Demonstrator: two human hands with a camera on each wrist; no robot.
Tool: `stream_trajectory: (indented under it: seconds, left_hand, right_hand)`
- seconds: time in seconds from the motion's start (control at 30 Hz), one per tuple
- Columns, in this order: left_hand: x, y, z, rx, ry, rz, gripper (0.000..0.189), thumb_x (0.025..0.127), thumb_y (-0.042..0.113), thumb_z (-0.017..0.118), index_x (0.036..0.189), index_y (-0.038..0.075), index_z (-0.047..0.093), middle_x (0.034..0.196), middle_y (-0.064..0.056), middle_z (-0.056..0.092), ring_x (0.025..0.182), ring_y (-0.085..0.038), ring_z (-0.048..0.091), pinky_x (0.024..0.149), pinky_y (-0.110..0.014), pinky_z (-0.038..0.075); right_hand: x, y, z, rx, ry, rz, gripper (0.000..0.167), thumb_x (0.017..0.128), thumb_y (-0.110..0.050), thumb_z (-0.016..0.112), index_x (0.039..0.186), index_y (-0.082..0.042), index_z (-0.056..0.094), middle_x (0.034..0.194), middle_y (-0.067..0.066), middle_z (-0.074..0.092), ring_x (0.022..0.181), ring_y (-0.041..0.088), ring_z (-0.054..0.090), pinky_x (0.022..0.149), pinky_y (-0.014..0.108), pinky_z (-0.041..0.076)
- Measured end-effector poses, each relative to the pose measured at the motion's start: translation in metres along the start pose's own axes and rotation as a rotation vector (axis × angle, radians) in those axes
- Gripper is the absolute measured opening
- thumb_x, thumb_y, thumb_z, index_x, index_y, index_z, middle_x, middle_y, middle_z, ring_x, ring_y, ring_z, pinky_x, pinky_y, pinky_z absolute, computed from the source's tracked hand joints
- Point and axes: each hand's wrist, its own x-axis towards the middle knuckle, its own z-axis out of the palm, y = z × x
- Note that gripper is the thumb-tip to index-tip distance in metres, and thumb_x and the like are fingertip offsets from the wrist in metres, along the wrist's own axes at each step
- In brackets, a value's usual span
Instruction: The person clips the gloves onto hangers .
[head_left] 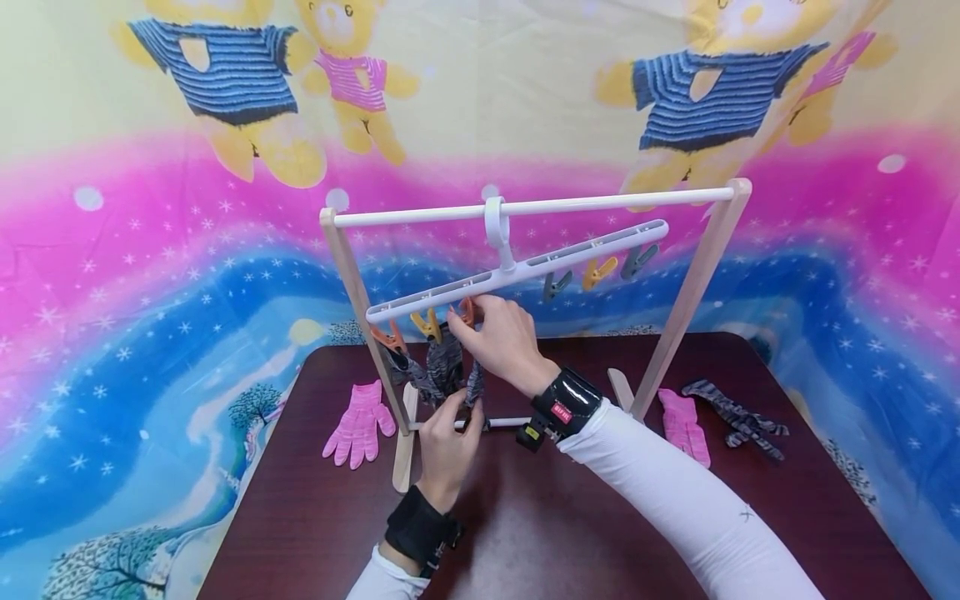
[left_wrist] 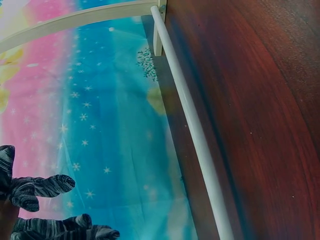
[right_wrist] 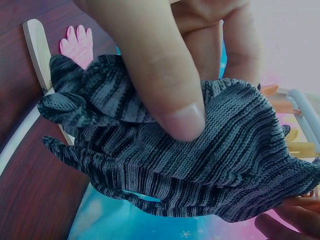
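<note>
In the head view, we see the left hand (head_left: pixel 452 437) gripping a striped glove (head_left: pixel 475 385) beneath the hanger (head_left: pixel 450 292), while the right hand (head_left: pixel 510 342) pinches an orange clip (head_left: pixel 467 311) between its fingers. At the left wrist, we find striped fabric (left_wrist: pixel 45 187) apart from a white bar (left_wrist: pixel 192 117). At the right wrist, a thumb (right_wrist: pixel 167 85) presses the glove.

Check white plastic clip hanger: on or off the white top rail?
Hanger is on: head view shows its hook looped over the rail.

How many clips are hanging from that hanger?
6. Left half of the hanger: orange clip, yellow clip, second orange clip partly behind the right hand. Right half: grey clip, second yellow clip, second grey clip.
</note>
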Motion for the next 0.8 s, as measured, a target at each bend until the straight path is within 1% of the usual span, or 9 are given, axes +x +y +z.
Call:
stream_trajectory:
  seconds: [0.23,0.47,0.63,0.8]
  left_hand:
    - [-0.0044,-0.0017,0.0006,0.037,-0.021,-0.017,0.023,0.084,0.003,0.074,0.106,0.0,0.07,0.095,-0.013,0.077,0.077,-0.02,0.074,0.064,-0.032,0.058]
    - [-0.007,-0.0012,-0.0017,0.078,-0.065,-0.071,0.027,0.086,0.009,0.075,0.111,0.001,0.07,0.098,-0.013,0.077,0.079,-0.02,0.074,0.065,-0.033,0.059]
    - [-0.0075,-0.0017,-0.0023,0.087,-0.08,-0.087,0.029,0.086,0.01,0.076,0.113,0.002,0.07,0.1,-0.014,0.077,0.08,-0.021,0.075,0.065,-0.034,0.059]
    - [-0.0081,-0.003,-0.0027,0.089,-0.089,-0.091,0.03,0.086,0.01,0.076,0.114,0.002,0.069,0.101,-0.013,0.077,0.078,-0.019,0.075,0.064,-0.033,0.059]
  right_hand:
    - [-0.0018,0.0012,-0.0009,0.011,-0.006,0.003,0.029,0.097,-0.041,0.063,0.081,-0.018,0.059,0.061,-0.003,0.046,0.049,0.014,0.04,0.045,0.025,0.023]
    - [-0.0022,0.0019,-0.0008,0.018,-0.009,0.016,0.028,0.097,-0.042,0.062,0.082,-0.018,0.059,0.062,-0.002,0.047,0.049,0.014,0.039,0.045,0.026,0.023]
    - [-0.0018,0.0027,-0.0002,0.017,-0.011,0.019,0.029,0.097,-0.042,0.062,0.081,-0.018,0.059,0.06,-0.001,0.046,0.048,0.014,0.039,0.045,0.026,0.023]
    - [-0.0026,0.0034,0.0003,0.028,-0.007,0.016,0.028,0.096,-0.041,0.063,0.082,-0.017,0.06,0.058,-0.003,0.043,0.045,0.014,0.039,0.043,0.025,0.023]
